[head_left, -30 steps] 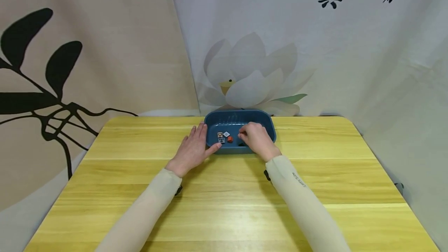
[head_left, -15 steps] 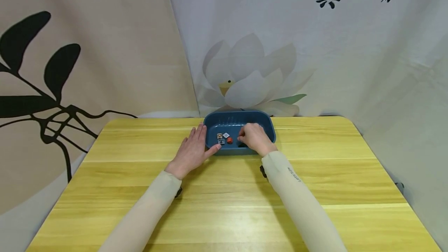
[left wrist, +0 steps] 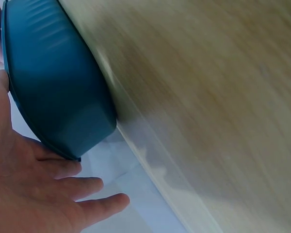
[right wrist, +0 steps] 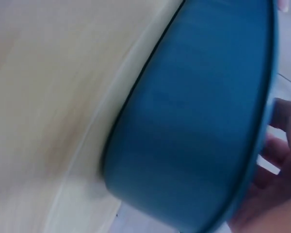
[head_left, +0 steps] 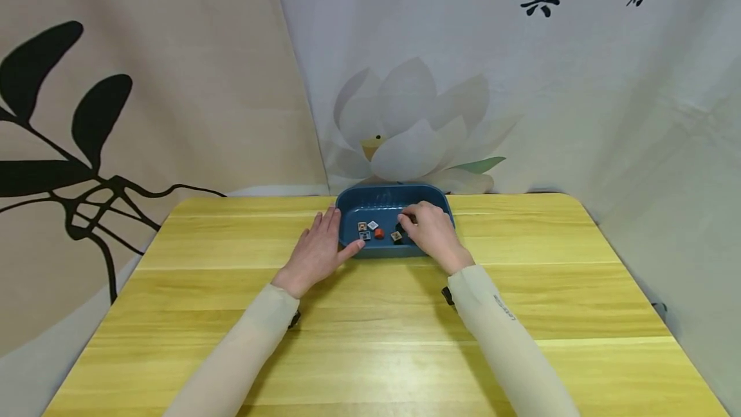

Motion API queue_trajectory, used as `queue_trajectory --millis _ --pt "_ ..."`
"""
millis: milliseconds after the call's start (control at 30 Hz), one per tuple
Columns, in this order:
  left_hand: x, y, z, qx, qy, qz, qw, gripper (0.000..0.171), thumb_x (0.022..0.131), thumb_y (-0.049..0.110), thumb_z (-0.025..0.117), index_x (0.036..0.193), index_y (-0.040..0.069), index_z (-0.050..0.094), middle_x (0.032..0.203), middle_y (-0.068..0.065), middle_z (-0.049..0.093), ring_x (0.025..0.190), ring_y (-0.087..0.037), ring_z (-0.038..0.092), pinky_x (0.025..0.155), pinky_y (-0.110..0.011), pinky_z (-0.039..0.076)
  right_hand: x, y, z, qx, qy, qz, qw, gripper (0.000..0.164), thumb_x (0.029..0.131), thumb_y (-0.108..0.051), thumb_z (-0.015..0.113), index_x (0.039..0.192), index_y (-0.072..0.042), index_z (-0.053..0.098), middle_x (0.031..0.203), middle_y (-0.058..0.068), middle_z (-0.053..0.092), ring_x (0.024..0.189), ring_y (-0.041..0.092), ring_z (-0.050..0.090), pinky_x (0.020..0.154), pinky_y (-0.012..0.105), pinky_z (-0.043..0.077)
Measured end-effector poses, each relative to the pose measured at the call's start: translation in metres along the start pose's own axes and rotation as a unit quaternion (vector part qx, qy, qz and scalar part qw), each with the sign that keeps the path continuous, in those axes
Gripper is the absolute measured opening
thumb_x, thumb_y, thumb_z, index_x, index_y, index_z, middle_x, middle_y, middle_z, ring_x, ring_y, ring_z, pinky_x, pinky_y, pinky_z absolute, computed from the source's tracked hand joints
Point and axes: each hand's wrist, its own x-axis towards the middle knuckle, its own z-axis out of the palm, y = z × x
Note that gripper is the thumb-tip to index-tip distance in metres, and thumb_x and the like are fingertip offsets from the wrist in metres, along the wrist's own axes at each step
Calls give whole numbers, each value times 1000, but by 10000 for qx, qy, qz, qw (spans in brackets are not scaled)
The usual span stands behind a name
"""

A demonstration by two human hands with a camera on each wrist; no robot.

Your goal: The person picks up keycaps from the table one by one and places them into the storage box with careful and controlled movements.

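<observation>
In the head view a blue tray (head_left: 382,252) sits at the far edge of the table. My left hand (head_left: 311,255) rests flat against its left end, fingers straight, thumb on the front rim. Reaching over the right part, my right hand (head_left: 433,231) bends its fingers down into the tray. A dark patch shows at those fingertips; whether they pinch anything is hidden. Left of them lies a dark cube with a tan top (head_left: 396,237). Farther left are a red cube (head_left: 379,233), a white piece (head_left: 373,225), a tan piece (head_left: 362,226) and a blue-grey piece (head_left: 364,235).
The wooden table (head_left: 370,340) stretches toward me in front of the tray. A printed curtain (head_left: 231,82) hangs close behind the tray and the table's far edge. The right wrist view is blurred, with the tray's outer wall (right wrist: 194,116) filling much of it.
My right hand has shifted a little to the right, uncovering the tan-topped cube that lay beneath its fingers. My left hand stays on the tray's end. The head view has tilted slightly.
</observation>
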Motion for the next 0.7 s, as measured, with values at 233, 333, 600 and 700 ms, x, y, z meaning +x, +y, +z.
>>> queue_trajectory --millis 233,333,600,700 --pt "-1 -5 -3 -47 -111 -18 9999 102 100 70 47 163 -5 17 171 -22 12 155 -46 16 116 -68 28 -26 5 -14 -2 472 -284 9985 35 106 -33 61 125 -7 74 131 12 66 122 32 62 101 51 51" --pt "-1 -7 -5 -26 -147 -16 9999 103 101 71 45 163 -5 15 171 -22 11 155 -46 14 117 -68 26 -37 7 -20 -70 511 -346 9981 41 106 -37 59 132 -7 70 143 13 60 133 34 54 109 53 45" --pt "-5 -12 -5 -65 -45 -12 10000 105 100 74 40 164 -4 11 171 -22 8 155 -47 14 116 -70 23 -65 19 -28 -426 506 -556 9963 56 107 -43 56 149 -6 56 160 16 43 146 40 40 116 58 35" --pt "-10 -14 -7 -121 79 -24 9999 105 99 75 41 164 -2 11 172 -21 8 155 -46 13 117 -71 20 -75 26 -30 -564 496 -511 9959 62 107 -46 55 153 -6 51 163 17 40 148 42 36 115 61 34"
